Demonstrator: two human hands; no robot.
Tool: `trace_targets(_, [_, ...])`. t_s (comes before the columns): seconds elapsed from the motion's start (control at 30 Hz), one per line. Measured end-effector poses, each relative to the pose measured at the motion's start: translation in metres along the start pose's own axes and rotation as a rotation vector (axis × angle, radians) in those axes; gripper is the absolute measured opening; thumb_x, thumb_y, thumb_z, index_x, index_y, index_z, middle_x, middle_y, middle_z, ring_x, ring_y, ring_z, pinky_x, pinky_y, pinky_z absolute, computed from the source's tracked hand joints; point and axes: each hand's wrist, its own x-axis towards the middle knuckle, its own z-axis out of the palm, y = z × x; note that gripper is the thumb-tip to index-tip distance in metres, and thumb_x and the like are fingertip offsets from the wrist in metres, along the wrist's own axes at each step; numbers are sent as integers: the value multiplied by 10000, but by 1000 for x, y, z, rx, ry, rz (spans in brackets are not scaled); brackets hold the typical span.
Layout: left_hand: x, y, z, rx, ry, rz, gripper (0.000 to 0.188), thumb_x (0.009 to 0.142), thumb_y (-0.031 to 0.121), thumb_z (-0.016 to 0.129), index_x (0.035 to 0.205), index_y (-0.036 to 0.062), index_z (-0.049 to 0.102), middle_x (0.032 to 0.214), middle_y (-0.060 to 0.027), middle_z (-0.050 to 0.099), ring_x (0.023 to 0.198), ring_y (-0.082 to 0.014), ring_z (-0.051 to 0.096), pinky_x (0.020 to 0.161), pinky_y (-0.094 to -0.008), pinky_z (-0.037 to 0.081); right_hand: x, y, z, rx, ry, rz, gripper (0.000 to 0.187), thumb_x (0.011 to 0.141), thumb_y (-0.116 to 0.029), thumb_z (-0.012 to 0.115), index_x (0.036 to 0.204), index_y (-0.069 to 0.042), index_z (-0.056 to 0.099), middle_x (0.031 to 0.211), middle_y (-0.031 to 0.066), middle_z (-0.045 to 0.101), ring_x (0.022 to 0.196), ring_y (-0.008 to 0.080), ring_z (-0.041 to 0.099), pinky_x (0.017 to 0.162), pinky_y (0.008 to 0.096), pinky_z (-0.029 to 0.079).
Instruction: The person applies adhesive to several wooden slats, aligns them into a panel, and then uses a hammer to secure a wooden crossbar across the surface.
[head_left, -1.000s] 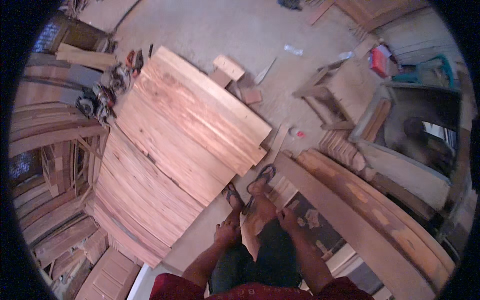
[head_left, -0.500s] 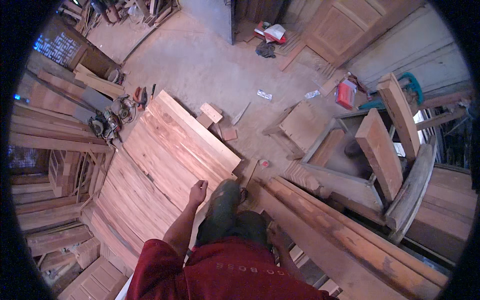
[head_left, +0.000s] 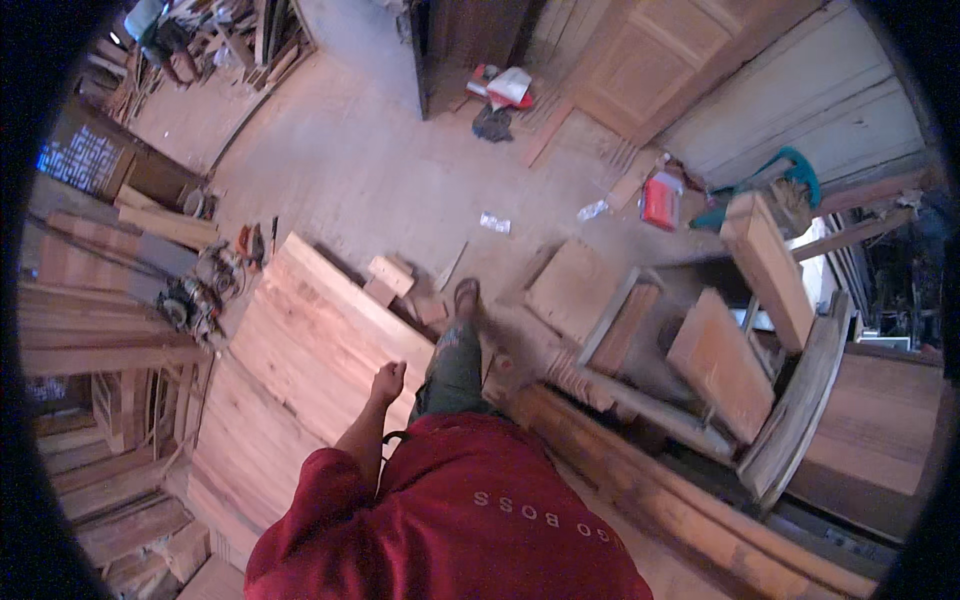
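Note:
My left hand (head_left: 389, 382) hangs over the near right part of a stack of wide, light reddish wooden boards (head_left: 290, 345), its fingers curled closed and nothing seen in them. It does not appear to touch the wood. My right hand does not show; the red shirt (head_left: 450, 510) covers that side. My leg (head_left: 453, 365) in dark green trousers is stretched forward between the boards and a long brown beam (head_left: 650, 475). Beyond the boards' far edge lie small wood blocks (head_left: 391, 273).
To the right stand a low wooden stool (head_left: 575, 290) and a grey frame (head_left: 660, 400) with thick planks (head_left: 722, 365) leaning on it. Power tools (head_left: 195, 295) sit by the boards' left corner. A red box (head_left: 660, 200) lies near the wall. Far left, another person (head_left: 160, 40) bends over scrap wood.
I have stepped forward, and one foot now shows past the boards' corner. The view has shifted. My right arm, seen at the lower right before, is out of sight. My left hand stays closed.

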Motion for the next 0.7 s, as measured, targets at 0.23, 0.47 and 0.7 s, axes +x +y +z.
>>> trace_targets(0.23, [160, 90, -32, 595, -348, 348, 535, 1012, 481, 458, 1190, 13, 646, 1101, -315, 675, 1075, -491, 641, 942, -547, 517, 189, -169, -103, -15, 61, -87, 421, 939, -414, 643, 1066, -17, 705, 990, 180, 712, 930, 342, 675, 844, 454, 530])
trace_targets(0.47, [251, 326, -90, -14, -75, 411, 430, 961, 399, 617, 1132, 9, 679, 1072, -238, 717, 1060, -414, 673, 930, -476, 531, 364, -394, -212, 24, 105, -276, 395, 932, -397, 651, 1010, -14, 709, 930, 167, 710, 875, 325, 672, 806, 454, 530])
trace_targets(0.7, [281, 357, -165, 67, -131, 437, 414, 968, 415, 582, 1159, 64, 690, 1122, -218, 717, 1070, -391, 678, 941, -477, 529, 448, -580, -225, -38, -19, -509, 374, 926, -381, 658, 953, -12, 713, 870, 154, 708, 820, 307, 669, 769, 453, 531])
